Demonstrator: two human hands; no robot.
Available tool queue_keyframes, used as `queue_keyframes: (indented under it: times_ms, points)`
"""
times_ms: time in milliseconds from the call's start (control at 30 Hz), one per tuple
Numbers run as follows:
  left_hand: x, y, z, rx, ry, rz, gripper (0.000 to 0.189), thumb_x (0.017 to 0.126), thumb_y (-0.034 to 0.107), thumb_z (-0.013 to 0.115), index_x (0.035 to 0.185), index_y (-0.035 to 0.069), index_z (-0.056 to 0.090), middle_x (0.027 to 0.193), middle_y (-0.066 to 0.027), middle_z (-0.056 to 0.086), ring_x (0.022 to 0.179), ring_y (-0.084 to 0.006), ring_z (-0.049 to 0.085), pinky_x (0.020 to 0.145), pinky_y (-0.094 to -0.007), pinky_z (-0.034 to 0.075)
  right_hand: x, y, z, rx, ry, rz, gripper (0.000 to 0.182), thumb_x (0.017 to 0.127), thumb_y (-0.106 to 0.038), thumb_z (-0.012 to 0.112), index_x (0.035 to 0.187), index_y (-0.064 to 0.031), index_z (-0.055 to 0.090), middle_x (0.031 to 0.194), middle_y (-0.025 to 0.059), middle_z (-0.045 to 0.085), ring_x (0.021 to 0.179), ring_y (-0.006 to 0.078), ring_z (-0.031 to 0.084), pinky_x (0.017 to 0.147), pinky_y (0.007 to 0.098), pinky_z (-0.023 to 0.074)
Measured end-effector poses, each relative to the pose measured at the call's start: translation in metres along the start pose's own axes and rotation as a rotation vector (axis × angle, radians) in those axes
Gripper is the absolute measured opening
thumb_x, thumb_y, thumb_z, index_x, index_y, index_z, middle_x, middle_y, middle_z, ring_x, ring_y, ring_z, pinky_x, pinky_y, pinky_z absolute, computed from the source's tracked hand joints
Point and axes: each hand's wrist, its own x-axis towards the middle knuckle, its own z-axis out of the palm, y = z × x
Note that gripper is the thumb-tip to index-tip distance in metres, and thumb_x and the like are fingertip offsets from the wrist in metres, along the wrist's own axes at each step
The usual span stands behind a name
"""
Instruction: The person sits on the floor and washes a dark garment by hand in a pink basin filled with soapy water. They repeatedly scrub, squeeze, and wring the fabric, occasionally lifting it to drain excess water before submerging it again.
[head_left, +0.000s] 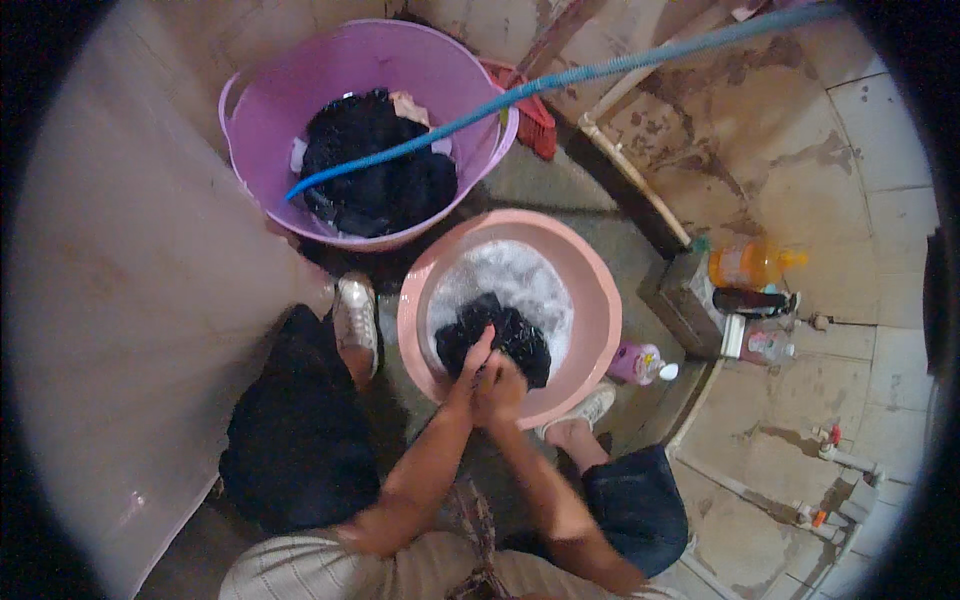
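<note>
A pink plastic basin (607, 300) stands on the wet floor between my feet, with whitish suds (517, 262) inside. In it lies a bunched wet black garment (525, 341). My left hand (478, 358) grips the cloth at its near side, thumb pointing away from me. Pressed close beside it, my right hand (501, 386) is curled into a fist on the same cloth. The two hands touch or overlap, and slight blur hides exactly how the fabric runs between the fingers.
Beyond the basin, a purple tub (375, 45) holds dark clothes (375, 180); a blue hose (465, 120) runs into it. A red broom (536, 124) leans behind. A purple bottle (637, 364) stands at right, near a ledge (679, 300) with an orange bottle (750, 264). Pipes (637, 176) line the wall.
</note>
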Motion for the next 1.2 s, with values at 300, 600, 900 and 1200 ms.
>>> queue_keyframes:
  times_ms: [300, 600, 900, 1200]
  points:
    - [-0.048, -0.002, 0.084, 0.133, 0.412, 0.349, 0.04, 0.089, 0.036, 0.062, 0.113, 0.004, 0.065, 0.1, -0.0084, 0.067, 0.086, -0.0192, 0.062, 0.078, -0.0356, 0.049, 0.012, -0.002, -0.002, 0.094, 0.265, -0.043, 0.041, 0.099, -0.03, 0.045, 0.083, 0.0041, 0.062, 0.075, 0.021, 0.062, 0.07, 0.0347, 0.061, 0.068, 0.0439, 0.0468]
    - [-0.082, 0.032, 0.157, 0.155, 0.092, 0.602, 0.032, 0.09, 0.031, 0.068, 0.102, 0.002, 0.065, 0.095, -0.0014, 0.062, 0.084, -0.0114, 0.056, 0.079, -0.0286, 0.048, 0.152, 0.107, -0.062, 0.403, 0.083, 0.554, 0.043, 0.097, -0.035, 0.048, 0.091, 0.005, 0.063, 0.081, 0.0138, 0.064, 0.074, 0.0242, 0.059, 0.07, 0.0392, 0.0466]
    - [-0.017, 0.007, 0.061, 0.222, 0.295, 0.252, 0.038, 0.093, 0.033, 0.058, 0.122, 0.008, 0.057, 0.104, -0.0038, 0.063, 0.088, -0.0153, 0.063, 0.07, -0.0313, 0.052, 0.176, 0.144, 0.029, -0.577, 0.166, -0.073, 0.056, 0.091, -0.042, 0.053, 0.14, -0.0148, 0.047, 0.14, 0.0305, 0.036, 0.127, 0.052, 0.033, 0.105, 0.0606, 0.0288]
    - [-0.02, 0.01, 0.041, -0.051, 0.263, 0.245, 0.05, 0.093, 0.041, 0.059, 0.125, 0.003, 0.051, 0.113, -0.0135, 0.062, 0.095, -0.0251, 0.065, 0.075, -0.0359, 0.056, 0.205, 0.107, 0.035, -0.469, -0.447, 0.132, 0.053, 0.074, -0.032, 0.071, 0.119, -0.007, 0.061, 0.109, 0.0237, 0.063, 0.102, 0.0391, 0.062, 0.088, 0.0436, 0.0489]
